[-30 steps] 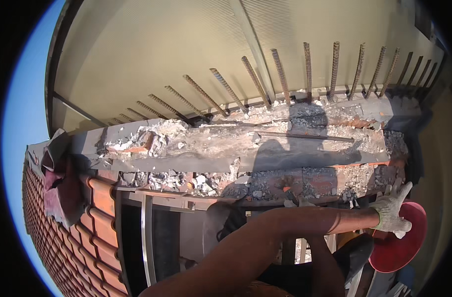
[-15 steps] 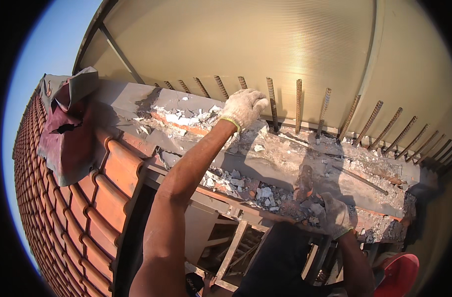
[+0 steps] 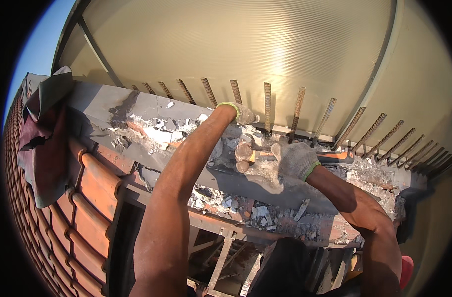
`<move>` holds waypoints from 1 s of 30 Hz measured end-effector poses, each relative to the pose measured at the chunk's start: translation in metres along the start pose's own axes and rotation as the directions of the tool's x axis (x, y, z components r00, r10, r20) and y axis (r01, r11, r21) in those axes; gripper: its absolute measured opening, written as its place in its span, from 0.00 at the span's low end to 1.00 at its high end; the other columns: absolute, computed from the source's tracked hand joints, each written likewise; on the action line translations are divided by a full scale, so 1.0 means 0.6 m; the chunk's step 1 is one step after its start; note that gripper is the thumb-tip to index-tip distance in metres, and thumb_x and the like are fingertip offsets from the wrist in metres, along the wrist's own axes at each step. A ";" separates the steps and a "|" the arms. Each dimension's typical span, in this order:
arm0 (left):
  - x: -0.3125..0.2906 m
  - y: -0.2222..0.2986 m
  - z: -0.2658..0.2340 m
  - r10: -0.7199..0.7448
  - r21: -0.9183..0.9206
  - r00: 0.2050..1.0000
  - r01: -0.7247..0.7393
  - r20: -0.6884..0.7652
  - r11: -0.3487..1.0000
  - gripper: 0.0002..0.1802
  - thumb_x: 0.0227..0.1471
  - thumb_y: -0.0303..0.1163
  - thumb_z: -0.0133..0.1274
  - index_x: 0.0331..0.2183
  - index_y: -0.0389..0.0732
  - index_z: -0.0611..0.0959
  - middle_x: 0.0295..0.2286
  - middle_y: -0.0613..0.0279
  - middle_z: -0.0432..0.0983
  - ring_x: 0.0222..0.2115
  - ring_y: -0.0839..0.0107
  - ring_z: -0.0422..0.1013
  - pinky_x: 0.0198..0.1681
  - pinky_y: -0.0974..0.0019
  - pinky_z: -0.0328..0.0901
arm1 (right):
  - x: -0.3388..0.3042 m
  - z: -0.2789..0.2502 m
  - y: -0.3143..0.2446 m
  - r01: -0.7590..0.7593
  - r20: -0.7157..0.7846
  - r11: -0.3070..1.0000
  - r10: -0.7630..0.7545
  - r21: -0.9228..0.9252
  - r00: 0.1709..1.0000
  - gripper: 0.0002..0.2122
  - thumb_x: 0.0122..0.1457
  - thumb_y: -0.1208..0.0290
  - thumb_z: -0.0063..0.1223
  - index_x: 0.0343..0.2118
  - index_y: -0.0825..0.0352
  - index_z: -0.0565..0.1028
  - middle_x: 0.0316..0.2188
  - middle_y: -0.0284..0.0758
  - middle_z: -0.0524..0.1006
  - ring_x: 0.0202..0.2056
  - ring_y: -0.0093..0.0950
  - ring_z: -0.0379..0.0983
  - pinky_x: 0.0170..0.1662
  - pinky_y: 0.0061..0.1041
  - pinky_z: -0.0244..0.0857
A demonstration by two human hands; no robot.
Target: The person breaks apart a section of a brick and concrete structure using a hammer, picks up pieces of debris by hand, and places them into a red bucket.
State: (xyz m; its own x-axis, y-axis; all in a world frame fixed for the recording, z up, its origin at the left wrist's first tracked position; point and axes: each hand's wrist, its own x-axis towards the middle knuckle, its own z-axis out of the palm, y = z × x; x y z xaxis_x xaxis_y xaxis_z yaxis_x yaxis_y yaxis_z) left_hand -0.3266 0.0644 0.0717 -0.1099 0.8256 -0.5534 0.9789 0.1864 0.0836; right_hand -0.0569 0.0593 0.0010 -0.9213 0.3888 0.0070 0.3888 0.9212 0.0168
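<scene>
My right hand (image 3: 296, 159), in a dusty knitted work glove, is closed round a hammer (image 3: 336, 157) with a black and orange grip. The hammer's dusty head (image 3: 243, 156) points left, over the broken top of a concrete and brick ledge (image 3: 280, 187). My left hand (image 3: 245, 115), gloved too, is bent down at the ledge's far side, beside an upright ribbed steel bar (image 3: 236, 92). Its fingers look curled; whatever they grip, if anything, is hidden. White and grey rubble (image 3: 161, 132) lies to the left of it.
A row of rusty ribbed bars (image 3: 354, 121) stands along the far edge before a translucent corrugated panel (image 3: 226, 44). Clay roof tiles (image 3: 95, 198) slope away at left, under a crumpled sheet (image 3: 45, 143). Wooden framing (image 3: 221, 260) shows below the ledge.
My right hand has risen from the ledge's near side to its top, and the hammer now lies sideways over it. My left hand has tilted lower. The view has shifted slightly.
</scene>
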 end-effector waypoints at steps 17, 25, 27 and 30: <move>0.026 -0.020 0.012 0.000 -0.031 0.996 -0.003 -0.084 1.000 0.37 0.54 0.62 0.63 0.53 0.44 0.89 0.53 0.50 0.85 0.52 0.51 0.80 0.57 0.52 0.72 | 0.011 0.015 0.050 0.113 0.024 0.993 -0.112 -0.029 0.993 0.10 0.60 0.64 0.55 0.39 0.62 0.83 0.31 0.46 0.85 0.35 0.46 0.86 0.37 0.46 0.79; -0.032 -0.003 0.008 -0.015 0.047 0.967 0.028 -0.253 0.999 0.40 0.59 0.71 0.54 0.44 0.41 0.92 0.41 0.43 0.88 0.45 0.46 0.83 0.51 0.48 0.75 | -0.016 -0.021 0.015 0.189 0.170 0.981 -0.179 -0.045 0.969 0.13 0.60 0.63 0.56 0.41 0.65 0.82 0.33 0.46 0.86 0.36 0.45 0.86 0.38 0.48 0.79; -0.052 -0.001 0.014 -0.034 0.064 0.956 0.054 -0.291 0.996 0.40 0.61 0.71 0.51 0.42 0.41 0.93 0.39 0.44 0.88 0.45 0.46 0.83 0.51 0.47 0.75 | 0.019 -0.012 0.034 0.028 0.113 0.999 -0.032 0.029 0.993 0.10 0.57 0.62 0.58 0.36 0.62 0.82 0.28 0.44 0.84 0.31 0.44 0.85 0.34 0.46 0.78; -0.063 0.019 0.044 0.005 0.190 0.888 0.093 -0.460 0.977 0.39 0.67 0.67 0.45 0.34 0.41 0.93 0.34 0.46 0.88 0.41 0.47 0.84 0.47 0.44 0.76 | -0.015 0.014 0.031 0.028 0.125 0.998 -0.022 -0.053 0.992 0.10 0.58 0.62 0.58 0.37 0.62 0.82 0.29 0.45 0.84 0.32 0.45 0.85 0.36 0.47 0.79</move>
State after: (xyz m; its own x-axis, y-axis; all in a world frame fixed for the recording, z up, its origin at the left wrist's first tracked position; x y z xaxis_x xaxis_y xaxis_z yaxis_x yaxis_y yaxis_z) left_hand -0.3067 0.0211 0.0719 -0.1719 0.9790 -0.1098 0.9792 0.1576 -0.1277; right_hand -0.0414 0.0732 -0.0069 -0.9222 0.3679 -0.1187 0.3619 0.9296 0.0695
